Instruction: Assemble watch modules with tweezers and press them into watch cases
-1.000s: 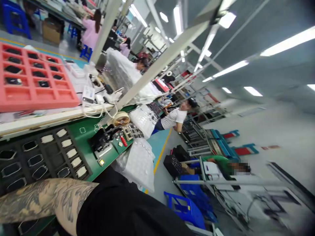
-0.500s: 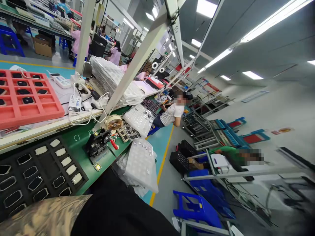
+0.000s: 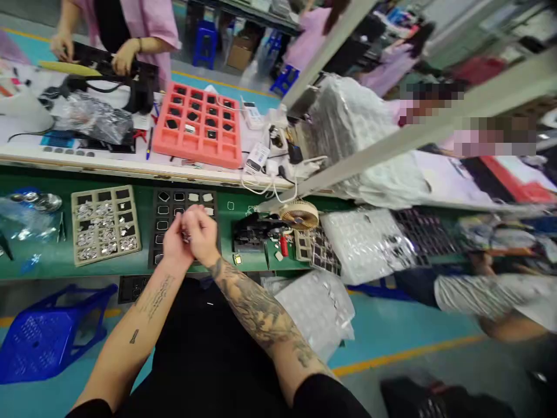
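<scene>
My left hand (image 3: 174,245) and my right hand (image 3: 202,233) are brought together, fingers curled, over a black tray (image 3: 170,217). Something small glints between them, too hidden to name. Thin outlined frames and several pale pieces lie in the tray's slots, partly covered by my hands. Left of it, a beige compartment tray (image 3: 74,229) holds many shiny silver bits. To the right stands a black bench fixture (image 3: 250,232) with a red handle (image 3: 284,246); a small yellow-framed square part (image 3: 237,259) lies at its front.
A red foam tray (image 3: 195,155) sits on the raised shelf beside white chargers and cables (image 3: 256,158). A round fan (image 3: 299,213) and clear plastic trays (image 3: 363,244) are to the right. A co-worker's hands (image 3: 125,57) work across the shelf. A blue stool (image 3: 37,334) stands at left.
My view has swung left and down from the aisle to the bench. Both my hands now show, joined over the black tray; earlier only a tattooed forearm and dark clothing showed.
</scene>
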The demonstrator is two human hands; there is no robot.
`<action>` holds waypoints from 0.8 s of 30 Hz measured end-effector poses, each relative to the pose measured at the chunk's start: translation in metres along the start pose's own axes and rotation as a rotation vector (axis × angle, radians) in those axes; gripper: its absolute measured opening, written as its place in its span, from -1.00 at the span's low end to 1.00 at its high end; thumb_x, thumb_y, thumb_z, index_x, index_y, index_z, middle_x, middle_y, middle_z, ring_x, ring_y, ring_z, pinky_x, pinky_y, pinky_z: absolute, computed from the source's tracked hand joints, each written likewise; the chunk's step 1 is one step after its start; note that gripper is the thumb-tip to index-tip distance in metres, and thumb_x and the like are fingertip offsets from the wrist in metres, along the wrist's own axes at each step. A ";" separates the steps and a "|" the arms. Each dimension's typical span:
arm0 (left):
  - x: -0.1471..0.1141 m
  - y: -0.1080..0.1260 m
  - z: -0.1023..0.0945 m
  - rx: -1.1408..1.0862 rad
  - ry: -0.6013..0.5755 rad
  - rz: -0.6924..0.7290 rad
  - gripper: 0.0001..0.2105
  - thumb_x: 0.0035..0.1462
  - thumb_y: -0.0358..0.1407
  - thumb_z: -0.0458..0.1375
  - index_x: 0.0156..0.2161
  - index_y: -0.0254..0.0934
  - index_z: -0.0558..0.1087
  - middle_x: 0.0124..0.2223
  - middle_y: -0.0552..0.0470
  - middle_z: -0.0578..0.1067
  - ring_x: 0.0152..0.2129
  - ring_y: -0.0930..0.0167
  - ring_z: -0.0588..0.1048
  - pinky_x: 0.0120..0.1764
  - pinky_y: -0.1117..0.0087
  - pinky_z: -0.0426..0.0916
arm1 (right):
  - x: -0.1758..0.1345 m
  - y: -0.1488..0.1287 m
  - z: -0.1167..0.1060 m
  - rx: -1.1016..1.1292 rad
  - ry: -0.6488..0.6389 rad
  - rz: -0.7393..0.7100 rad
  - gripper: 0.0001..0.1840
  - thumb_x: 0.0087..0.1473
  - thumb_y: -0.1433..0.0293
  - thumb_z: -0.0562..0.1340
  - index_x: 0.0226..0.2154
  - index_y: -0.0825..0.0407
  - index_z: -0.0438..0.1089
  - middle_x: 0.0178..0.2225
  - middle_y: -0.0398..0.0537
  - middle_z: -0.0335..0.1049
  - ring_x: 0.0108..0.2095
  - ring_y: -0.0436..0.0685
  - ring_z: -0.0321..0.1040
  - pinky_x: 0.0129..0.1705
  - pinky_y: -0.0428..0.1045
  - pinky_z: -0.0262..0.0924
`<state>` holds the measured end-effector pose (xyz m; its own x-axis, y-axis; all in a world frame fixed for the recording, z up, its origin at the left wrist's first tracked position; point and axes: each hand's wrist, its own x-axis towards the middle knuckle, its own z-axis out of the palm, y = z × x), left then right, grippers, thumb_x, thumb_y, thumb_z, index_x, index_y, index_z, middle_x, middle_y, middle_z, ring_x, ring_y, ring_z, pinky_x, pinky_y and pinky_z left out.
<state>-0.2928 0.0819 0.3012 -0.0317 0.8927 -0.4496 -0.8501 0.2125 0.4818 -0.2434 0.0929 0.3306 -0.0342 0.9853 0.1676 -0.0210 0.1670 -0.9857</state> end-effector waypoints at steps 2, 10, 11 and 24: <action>-0.005 -0.002 0.008 -0.067 0.015 -0.002 -0.62 0.53 -0.06 0.18 0.09 -0.34 0.65 0.20 -0.25 0.64 0.23 0.08 0.59 0.31 -0.06 0.51 | 0.003 0.004 -0.016 0.103 0.036 -0.011 -0.27 0.47 -0.24 0.08 -0.54 -0.09 0.18 -0.51 -0.18 0.19 -0.44 0.09 0.18 -0.34 0.04 0.23; -0.009 -0.045 0.055 -0.199 -0.044 -0.086 -0.61 0.54 -0.15 0.08 -0.01 -0.33 0.73 0.23 -0.23 0.67 0.35 0.08 0.53 0.48 0.05 0.36 | 0.006 -0.019 -0.072 0.374 0.245 -0.010 -0.37 0.49 -0.09 0.19 -0.51 -0.06 0.31 -0.59 -0.20 0.19 -0.54 0.04 0.15 -0.39 0.02 0.13; -0.009 -0.049 0.054 -0.198 -0.039 -0.096 -0.62 0.53 -0.15 0.10 0.00 -0.32 0.73 0.23 -0.23 0.67 0.36 0.08 0.53 0.48 0.05 0.35 | 0.007 -0.019 -0.073 0.395 0.260 0.013 -0.34 0.47 -0.12 0.21 -0.53 -0.06 0.27 -0.62 -0.23 0.13 -0.58 0.02 0.09 -0.44 0.01 0.06; 0.003 -0.026 -0.007 -0.457 0.172 -0.003 -0.63 0.51 -0.22 0.08 -0.06 -0.39 0.71 -0.02 -0.25 0.72 -0.14 0.25 0.71 0.11 0.24 0.58 | 0.033 -0.007 -0.038 0.928 -0.005 0.601 -0.42 0.37 0.17 0.41 -0.50 -0.03 0.09 -0.59 -0.37 -0.13 -0.61 -0.08 -0.15 -0.54 -0.15 0.10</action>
<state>-0.2739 0.0767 0.2818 -0.0824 0.8058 -0.5865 -0.9929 -0.0156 0.1181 -0.2066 0.1256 0.3423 -0.2946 0.8958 -0.3328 -0.7409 -0.4341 -0.5124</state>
